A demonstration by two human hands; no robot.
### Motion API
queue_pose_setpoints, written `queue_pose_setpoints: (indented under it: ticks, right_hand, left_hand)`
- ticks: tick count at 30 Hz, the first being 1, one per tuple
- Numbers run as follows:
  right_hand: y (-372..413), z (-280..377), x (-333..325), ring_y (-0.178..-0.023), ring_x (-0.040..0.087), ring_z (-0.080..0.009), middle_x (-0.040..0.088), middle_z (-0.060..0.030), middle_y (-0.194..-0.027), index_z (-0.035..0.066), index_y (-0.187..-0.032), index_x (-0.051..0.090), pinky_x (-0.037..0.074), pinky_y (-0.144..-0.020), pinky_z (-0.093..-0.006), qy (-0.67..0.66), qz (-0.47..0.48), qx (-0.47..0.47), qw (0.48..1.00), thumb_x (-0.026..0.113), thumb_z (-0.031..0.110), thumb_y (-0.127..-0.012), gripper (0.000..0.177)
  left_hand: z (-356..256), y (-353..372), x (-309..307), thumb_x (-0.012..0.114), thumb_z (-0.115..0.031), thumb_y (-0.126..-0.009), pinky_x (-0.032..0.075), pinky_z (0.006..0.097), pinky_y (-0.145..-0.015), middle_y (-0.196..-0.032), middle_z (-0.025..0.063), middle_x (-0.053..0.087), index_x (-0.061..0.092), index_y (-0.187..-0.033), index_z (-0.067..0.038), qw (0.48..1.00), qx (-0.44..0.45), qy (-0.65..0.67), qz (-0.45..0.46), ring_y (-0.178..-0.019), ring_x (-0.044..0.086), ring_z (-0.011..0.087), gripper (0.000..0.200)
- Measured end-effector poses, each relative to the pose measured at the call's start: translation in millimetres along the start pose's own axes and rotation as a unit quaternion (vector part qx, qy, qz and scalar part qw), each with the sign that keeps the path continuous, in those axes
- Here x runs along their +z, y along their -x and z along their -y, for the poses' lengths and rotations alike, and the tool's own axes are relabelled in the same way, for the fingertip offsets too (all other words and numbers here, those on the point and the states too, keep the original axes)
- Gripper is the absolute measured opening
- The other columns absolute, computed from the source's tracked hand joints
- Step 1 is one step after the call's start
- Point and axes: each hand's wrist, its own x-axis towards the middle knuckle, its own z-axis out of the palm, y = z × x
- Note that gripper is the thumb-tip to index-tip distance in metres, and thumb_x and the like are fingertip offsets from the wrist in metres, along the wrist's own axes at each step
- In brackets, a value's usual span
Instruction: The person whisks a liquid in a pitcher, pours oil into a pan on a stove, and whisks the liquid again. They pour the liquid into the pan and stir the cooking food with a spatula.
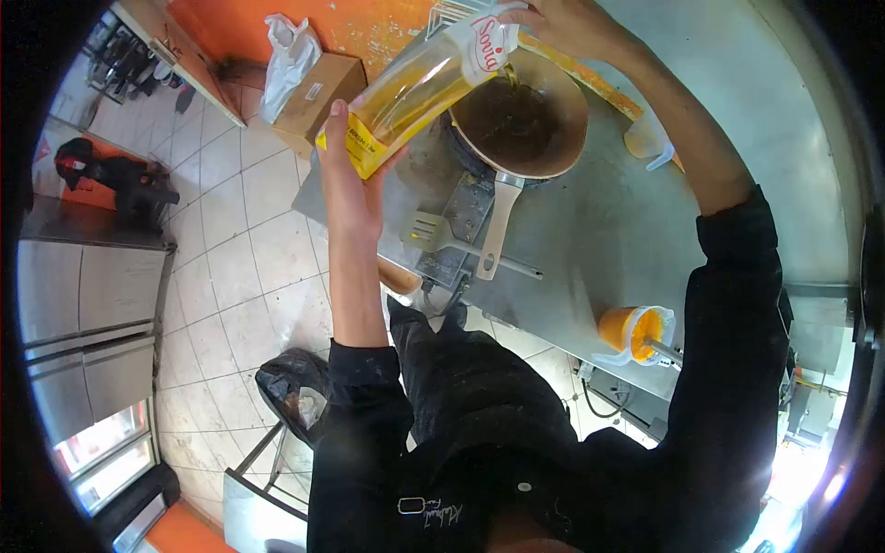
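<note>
A clear plastic oil pouch (426,90) with a yellow base and red lettering is tilted over the frying pan (571,118). My left hand (358,175) grips its yellow bottom end. At the pouch's upper corner, my right hand (564,26) is closed on the plastic, its fingertips partly cut off by the frame. Yellow oil (510,76) runs from that corner into the dark-bottomed pan. The pan's beige handle (499,226) points toward me. A slotted spatula (430,231) lies beside the handle on the steel counter.
A jug of orange liquid (619,328) with a utensil in it stands near the counter's front edge. Farther right sits a translucent measuring jug (649,138). A cardboard box (318,97) and a black bin bag (290,382) are on the tiled floor to the left.
</note>
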Motion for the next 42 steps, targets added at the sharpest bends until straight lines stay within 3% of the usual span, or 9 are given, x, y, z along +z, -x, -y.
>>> queue_pose_setpoints:
  ticks: [1, 11, 18, 20, 26, 29, 32, 34, 42]
  right_hand:
    - [0, 5, -5, -0.080, 0.061, -0.0389, 0.064, -0.0209, -0.084, 0.003, -0.088, 0.065, 0.047, -0.072, -0.0459, -0.031, -0.009, 0.030, 0.999, 0.060, 0.023, -0.083, 0.021]
    - [-8, 10, -41, -0.076, 0.063, -0.0368, 0.064, -0.0235, -0.083, -0.001, -0.087, 0.065, 0.047, -0.069, -0.0419, 0.025, -0.005, 0.021, 0.999, 0.061, 0.018, -0.084, 0.019]
    - [-10, 26, -62, -0.075, 0.062, -0.0353, 0.064, -0.0231, -0.083, -0.002, -0.087, 0.065, 0.047, -0.069, -0.0407, 0.004, -0.034, 0.042, 0.999, 0.062, 0.015, -0.084, 0.018]
    - [-12, 22, -61, -0.074, 0.062, -0.0348, 0.064, -0.0229, -0.082, -0.002, -0.086, 0.064, 0.047, -0.068, -0.0406, 0.021, -0.062, -0.018, 0.998, 0.062, 0.016, -0.084, 0.019]
    - [-12, 33, -64, -0.074, 0.062, -0.0344, 0.063, -0.0233, -0.081, -0.002, -0.087, 0.065, 0.047, -0.068, -0.0403, -0.010, -0.044, 0.009, 0.999, 0.062, 0.015, -0.084, 0.017]
    - [-13, 32, -58, -0.074, 0.063, -0.0344, 0.063, -0.0232, -0.081, -0.001, -0.088, 0.065, 0.047, -0.068, -0.0404, -0.015, -0.048, 0.013, 0.999, 0.062, 0.014, -0.083, 0.016]
    - [-11, 36, -55, -0.074, 0.063, -0.0341, 0.063, -0.0230, -0.081, -0.002, -0.088, 0.064, 0.047, -0.068, -0.0402, -0.028, -0.039, 0.008, 0.999, 0.061, 0.013, -0.084, 0.015]
    - [-10, 33, -48, -0.074, 0.063, -0.0340, 0.064, -0.0229, -0.081, -0.002, -0.088, 0.064, 0.047, -0.068, -0.0402, -0.032, -0.040, 0.012, 0.999, 0.061, 0.013, -0.084, 0.016]
    - [-18, 34, -35, -0.073, 0.063, -0.0336, 0.064, -0.0233, -0.081, 0.000, -0.091, 0.065, 0.048, -0.069, -0.0410, -0.056, -0.007, -0.018, 0.998, 0.057, 0.017, -0.084, 0.021]
  left_hand:
    - [-2, 1, 2, 0.057, -0.050, -0.089, 0.050, 0.0401, -0.087, -0.118, 0.0074, 0.056, 0.044, -0.122, -0.009, 1.000, 0.010, 0.004, 0.006, -0.106, 0.058, 0.0208, 0.054]
    - [-33, 6, 23, 0.057, -0.051, -0.089, 0.050, 0.0384, -0.085, -0.118, 0.0066, 0.056, 0.050, -0.119, -0.009, 0.999, 0.032, -0.009, 0.015, -0.105, 0.058, 0.0203, 0.051]
    - [-55, 15, 34, 0.055, -0.049, -0.091, 0.049, 0.0387, -0.087, -0.117, 0.0070, 0.059, 0.049, -0.125, -0.009, 0.996, 0.069, -0.030, 0.038, -0.104, 0.059, 0.0190, 0.053]
    - [-56, 16, 33, 0.054, -0.049, -0.091, 0.049, 0.0385, -0.087, -0.116, 0.0075, 0.059, 0.050, -0.126, -0.009, 0.996, 0.073, -0.027, 0.042, -0.105, 0.059, 0.0190, 0.053]
    - [-59, 27, 31, 0.053, -0.048, -0.092, 0.048, 0.0391, -0.090, -0.117, 0.0085, 0.059, 0.049, -0.127, -0.009, 0.994, 0.097, -0.032, 0.048, -0.109, 0.058, 0.0203, 0.053]
    - [-60, 33, 30, 0.042, -0.044, -0.099, 0.048, 0.0432, -0.094, -0.125, 0.0106, 0.055, 0.048, -0.128, -0.007, 0.994, 0.092, -0.045, 0.042, -0.114, 0.056, 0.0238, 0.048]
    - [-53, 37, 26, 0.041, -0.045, -0.099, 0.047, 0.0432, -0.092, -0.127, 0.0091, 0.055, 0.049, -0.127, -0.010, 0.995, 0.082, -0.047, 0.026, -0.114, 0.056, 0.0233, 0.046]
    - [-38, 39, 23, 0.051, -0.052, -0.092, 0.045, 0.0406, -0.093, -0.124, 0.0083, 0.056, 0.044, -0.131, -0.009, 0.998, 0.053, -0.001, 0.017, -0.115, 0.055, 0.0220, 0.058]
    - [49, 31, 17, 0.044, -0.055, -0.093, 0.044, 0.0462, -0.096, -0.128, 0.0064, 0.053, 0.044, -0.128, -0.013, 0.980, -0.002, 0.200, 0.004, -0.117, 0.053, 0.0235, 0.055]
